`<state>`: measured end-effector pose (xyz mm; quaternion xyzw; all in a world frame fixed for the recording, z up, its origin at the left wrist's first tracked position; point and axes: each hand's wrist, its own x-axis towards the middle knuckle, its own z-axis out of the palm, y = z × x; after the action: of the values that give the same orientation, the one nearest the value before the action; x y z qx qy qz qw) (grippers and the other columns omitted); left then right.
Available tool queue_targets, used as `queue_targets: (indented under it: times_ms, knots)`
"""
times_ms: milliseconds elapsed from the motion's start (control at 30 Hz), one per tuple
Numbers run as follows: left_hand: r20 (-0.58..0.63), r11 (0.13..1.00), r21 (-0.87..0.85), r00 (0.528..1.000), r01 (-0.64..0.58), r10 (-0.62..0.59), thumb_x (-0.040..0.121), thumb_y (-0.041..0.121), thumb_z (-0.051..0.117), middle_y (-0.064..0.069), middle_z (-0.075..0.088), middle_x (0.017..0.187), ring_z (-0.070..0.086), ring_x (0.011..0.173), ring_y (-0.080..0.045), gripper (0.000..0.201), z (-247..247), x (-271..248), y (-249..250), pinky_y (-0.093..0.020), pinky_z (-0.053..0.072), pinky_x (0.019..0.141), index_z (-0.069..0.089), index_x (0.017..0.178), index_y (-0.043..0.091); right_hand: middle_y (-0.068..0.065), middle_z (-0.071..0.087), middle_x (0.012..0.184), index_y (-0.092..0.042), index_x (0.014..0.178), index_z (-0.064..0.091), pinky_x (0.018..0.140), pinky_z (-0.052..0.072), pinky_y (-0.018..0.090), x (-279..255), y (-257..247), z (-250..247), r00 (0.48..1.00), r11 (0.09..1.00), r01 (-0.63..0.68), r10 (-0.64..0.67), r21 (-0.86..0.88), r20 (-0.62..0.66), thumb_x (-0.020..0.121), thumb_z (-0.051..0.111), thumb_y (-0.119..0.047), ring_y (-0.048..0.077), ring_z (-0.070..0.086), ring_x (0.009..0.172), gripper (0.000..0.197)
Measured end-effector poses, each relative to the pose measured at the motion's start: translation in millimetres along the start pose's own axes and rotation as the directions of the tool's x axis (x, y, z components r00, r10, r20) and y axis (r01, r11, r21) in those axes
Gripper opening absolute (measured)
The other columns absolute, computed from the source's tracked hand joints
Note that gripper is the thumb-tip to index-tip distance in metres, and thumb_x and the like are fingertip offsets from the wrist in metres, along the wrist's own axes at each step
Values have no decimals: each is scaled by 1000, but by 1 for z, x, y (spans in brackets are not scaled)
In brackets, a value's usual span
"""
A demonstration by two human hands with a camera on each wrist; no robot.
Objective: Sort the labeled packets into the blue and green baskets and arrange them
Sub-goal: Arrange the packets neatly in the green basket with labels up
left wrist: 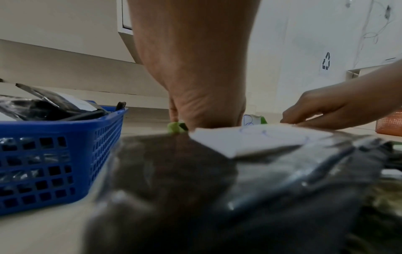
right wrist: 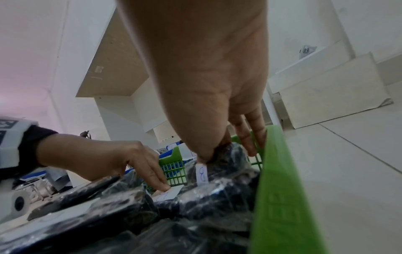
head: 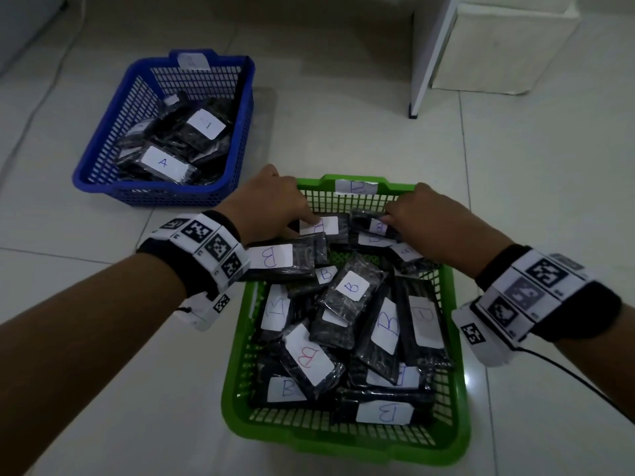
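**Head view: both hands at the far end of a green basket of B packets**

Head view: a green basket (head: 458,400) is seen close in front on a tiled floor (head: 549,201), heaped with dark plastic-wrapped packets bearing white labels marked B. A blue basket (head: 103,159) stands well apart, farther off to the left, and holds packets labelled A (head: 165,163). The sorting is judged largely done, since no loose packets are seen on the floor; the jumbled B pile suggests arranging is the step in hand.

The left hand (head: 275,204) is reached over the far left of the green basket, with its fingertips (right wrist: 163,186) laid on the white label of a flat packet (head: 323,225), probably to steady or slide it. Whether that packet is gripped cannot be told.

The right hand (head: 422,218) is set at the far right corner. In the right wrist view, its thumb and fingers (right wrist: 245,137) are closed around a packet standing on edge (right wrist: 226,159), its B label facing the camera, just beside the basket wall. It is likely held upright so that it can be tucked into a row along the wall.
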<state>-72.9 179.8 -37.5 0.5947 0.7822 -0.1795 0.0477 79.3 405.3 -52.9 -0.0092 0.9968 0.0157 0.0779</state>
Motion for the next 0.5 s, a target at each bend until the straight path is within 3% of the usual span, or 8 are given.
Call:
queue_targets:
  times_ms: [67,133,233,300,367,433,500]
  knots:
    - [11,1000,-2,1000,2,-2,89,36,72,3,68,113,58,108,-22,40,-3,-2,1,-41,39,91,63,128,43,11,60,97,-14,97,64,71,53,40,0,1,0,1000,999,18,-18,-28,-3,90,67,-21,31,51,90,11]
    - [27,999,35,1000,2,-3,91,25,68,1,67,108,59,105,-24,36,-6,-2,0,-39,40,86,66,123,41,9,60,95,-15,99,62,65,51,34,1,-1,-1,1000,1000,-7,8,-28,15,83,70,-13,31,54,89,18]
    - [40,999,25,998,37,-38,93,16,63,-2,67,105,63,97,-25,32,-10,-3,-2,-35,43,80,72,115,38,9,63,95,-13,101,62,61,47,33,6,-7,-6,999,999,-37,36,-31,-18,86,65,-13,32,63,85,15]
    - [-36,994,-90,997,69,-73,93,16,60,0,72,104,64,93,-23,30,-12,-8,-2,-34,45,78,75,111,36,12,62,99,-8,99,66,65,46,34,8,-9,-8,999,999,-34,34,18,-20,90,63,-21,33,63,88,15]
    - [-83,940,-325,987,106,-141,96,28,55,6,75,101,65,88,-15,27,-15,-16,4,-33,51,78,74,113,36,11,64,94,-7,90,69,68,46,32,5,-5,-10,999,990,-26,22,137,31,93,61,-34,30,64,87,28]
    - [21,795,-589,986,144,-163,97,46,55,12,73,100,63,85,-4,28,-19,-24,12,-31,53,81,70,118,36,4,68,84,-15,84,71,67,47,30,-3,0,-17,986,960,-38,-8,279,164,86,62,-54,21,65,81,39]
    - [171,709,-681,981,181,-87,89,66,60,17,69,99,61,85,3,42,-22,-31,20,-26,51,81,65,120,37,-3,68,93,-23,98,72,76,52,32,-12,1,-24,948,934,-21,-94,357,303,73,71,-62,15,63,87,46]
